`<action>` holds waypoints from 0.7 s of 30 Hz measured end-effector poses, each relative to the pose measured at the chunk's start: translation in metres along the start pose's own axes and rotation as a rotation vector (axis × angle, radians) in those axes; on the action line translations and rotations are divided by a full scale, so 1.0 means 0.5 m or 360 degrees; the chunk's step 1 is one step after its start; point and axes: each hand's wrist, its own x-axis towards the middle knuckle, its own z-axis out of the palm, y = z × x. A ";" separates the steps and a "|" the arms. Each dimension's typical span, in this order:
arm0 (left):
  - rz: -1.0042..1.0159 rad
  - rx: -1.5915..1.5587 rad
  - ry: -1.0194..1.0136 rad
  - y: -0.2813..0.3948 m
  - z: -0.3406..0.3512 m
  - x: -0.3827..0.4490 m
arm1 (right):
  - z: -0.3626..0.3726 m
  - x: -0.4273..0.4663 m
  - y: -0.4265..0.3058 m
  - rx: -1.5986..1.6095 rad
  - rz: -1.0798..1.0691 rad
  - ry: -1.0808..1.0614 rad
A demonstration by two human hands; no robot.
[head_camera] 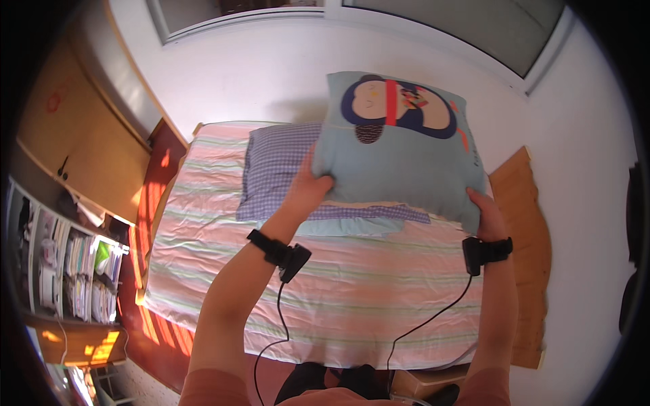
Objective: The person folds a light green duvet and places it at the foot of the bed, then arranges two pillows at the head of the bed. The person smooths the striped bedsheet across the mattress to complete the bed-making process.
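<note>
A light blue pillow with a penguin print is held up in front of me, over the far side of the bed. My left hand grips its left lower edge, thumb on the near face. At the right lower corner my right hand grips it the same way; the fingers behind the pillow are hidden. Beneath and left of it lies a purple checked pillow, partly covered. A pale blue cloth item shows under the checked pillow's near edge. All rest on a pink striped bed sheet.
A wooden headboard stands at the bed's right end. White wall and a window frame lie beyond the bed. At left are a wooden cabinet and a bookshelf. Black cables hang from both wrist devices.
</note>
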 end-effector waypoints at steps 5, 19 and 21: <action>-0.0255 -0.0307 -0.0310 -0.096 0.030 -0.077 | -0.041 -0.138 0.078 0.0288 0.0115 0.0193; -0.1351 -0.0021 -0.0841 -0.410 0.062 -0.294 | -0.575 -0.093 0.137 0.0680 -0.0218 0.0993; -0.1372 -0.0100 -0.0605 -0.429 0.035 -0.296 | -0.667 -0.032 0.137 0.0658 -0.0407 0.1039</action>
